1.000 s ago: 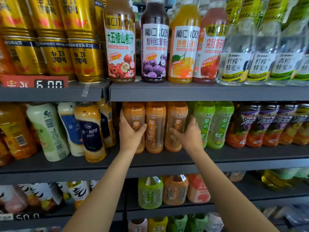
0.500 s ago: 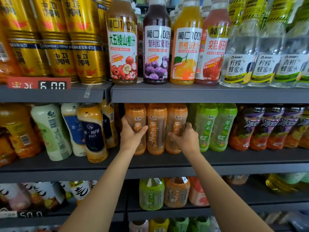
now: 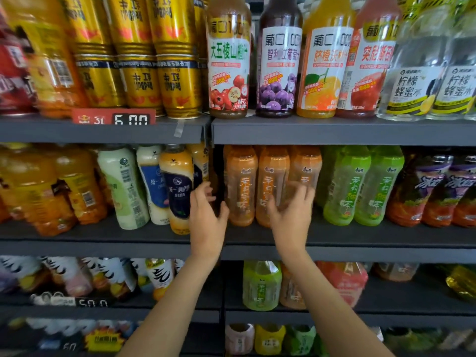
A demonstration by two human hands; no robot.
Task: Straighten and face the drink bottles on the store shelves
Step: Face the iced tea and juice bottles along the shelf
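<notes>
Though both hands are up at the middle shelf (image 3: pixel 360 237), neither has hold of anything: the left hand (image 3: pixel 206 222) hovers with fingers spread just left of the orange tea bottles (image 3: pixel 270 186), and the right hand (image 3: pixel 292 217), blurred, looks loosely open in front of them. Those three bottles stand upright near the shelf's front edge, left of the green tea bottles (image 3: pixel 360 186). Full plastic, I'd guess: fairly heavy, slightly squashy, with slick labels. Best gripped round the waist.

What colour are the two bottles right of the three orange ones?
Light green bottles, clearest in the head view.
</notes>
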